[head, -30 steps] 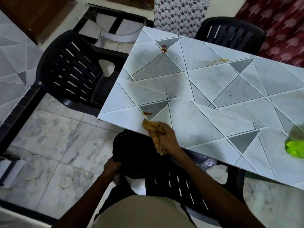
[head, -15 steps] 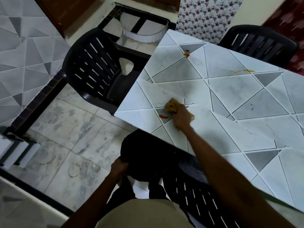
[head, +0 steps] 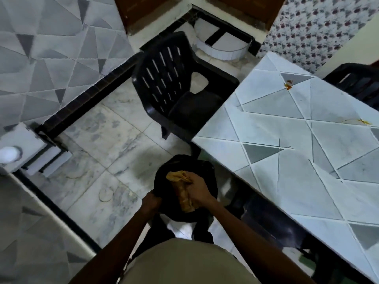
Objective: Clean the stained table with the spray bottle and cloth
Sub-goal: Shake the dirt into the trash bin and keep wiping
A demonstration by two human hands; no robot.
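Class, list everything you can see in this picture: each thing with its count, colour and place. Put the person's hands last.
table: one, white with grey triangles, right side.
stains: two visible, orange-yellow, on the table's far part.
chairs: at least two, black, one at the table's left end, one behind its far side.
black bag: one, black, off the table's near corner.
cloth: one, yellow-brown, over the black bag.
left hand: one, grips the bag's edge.
right hand: one, holds the cloth.
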